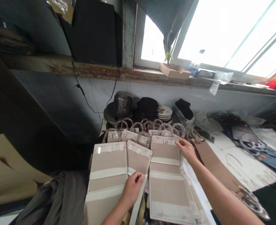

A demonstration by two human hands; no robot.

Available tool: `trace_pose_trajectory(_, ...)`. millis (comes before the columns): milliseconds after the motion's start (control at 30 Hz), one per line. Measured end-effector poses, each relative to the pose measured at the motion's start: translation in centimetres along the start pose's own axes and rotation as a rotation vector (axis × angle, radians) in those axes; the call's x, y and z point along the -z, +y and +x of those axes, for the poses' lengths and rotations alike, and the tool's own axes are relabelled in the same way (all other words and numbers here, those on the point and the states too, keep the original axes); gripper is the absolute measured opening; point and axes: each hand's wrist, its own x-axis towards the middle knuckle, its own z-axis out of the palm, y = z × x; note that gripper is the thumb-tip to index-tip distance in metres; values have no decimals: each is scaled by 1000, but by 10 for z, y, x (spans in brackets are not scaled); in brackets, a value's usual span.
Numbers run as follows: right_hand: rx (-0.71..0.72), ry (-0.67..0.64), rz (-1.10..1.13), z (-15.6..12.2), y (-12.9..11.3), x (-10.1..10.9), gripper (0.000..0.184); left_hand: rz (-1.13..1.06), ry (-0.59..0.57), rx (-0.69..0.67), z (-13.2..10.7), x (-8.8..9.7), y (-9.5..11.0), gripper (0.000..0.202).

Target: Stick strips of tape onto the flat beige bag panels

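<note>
Several beige folded-edge bag panels lie side by side before me, with cream borders and pinkish-tan inner faces. My left hand (133, 187) is closed, its fingertips pinched at the lower edge of the tilted middle panel (138, 157). At the upper right corner of the right panel (167, 190), my right hand (187, 150) grips the edge between thumb and fingers. Small metal fittings show near that panel's top. The left panel (108, 162) lies untouched beside the middle one. Behind them stand several plastic-wrapped curved handles (179, 129) on beige pieces.
Black rolls (147, 106) and a stack of white reels (165, 113) stand against the wall. A brown strip (213, 162) crosses the white table (231, 156) at right. Grey cloth (56, 197) lies at lower left. An open cardboard box (174, 71) sits on the windowsill.
</note>
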Motion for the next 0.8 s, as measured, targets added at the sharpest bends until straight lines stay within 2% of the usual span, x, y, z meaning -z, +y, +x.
trace_pose_trajectory(133,119,164,-10,-25,-26,12,54,-5,-83,-16,-12,-5,10,17)
trace_pose_trajectory(200,193,118,45,-53,-48,13,45,1,-107,-29,-17,-9,15,17)
trace_pose_trajectory(233,207,20,82,-70,-60,11,39,7,-105,-30,-19,-11,17,18)
trace_pose_trajectory(367,227,-551,175,-133,-92,-4,24,44,-22,12,-21,-21,20,30)
trace_pose_trajectory(433,225,-680,195,-151,-98,-10,22,88,15,32,-22,-25,21,37)
trace_pose_trajectory(600,191,-798,214,-157,-89,-20,26,164,-29,-2,-26,-32,28,42)
trace_pose_trajectory(733,157,-733,210,-152,-80,-22,31,186,-55,-34,-29,-35,32,49)
trace_pose_trajectory(800,116,-764,219,-151,-79,-21,33,188,-70,-55,-30,-35,34,50)
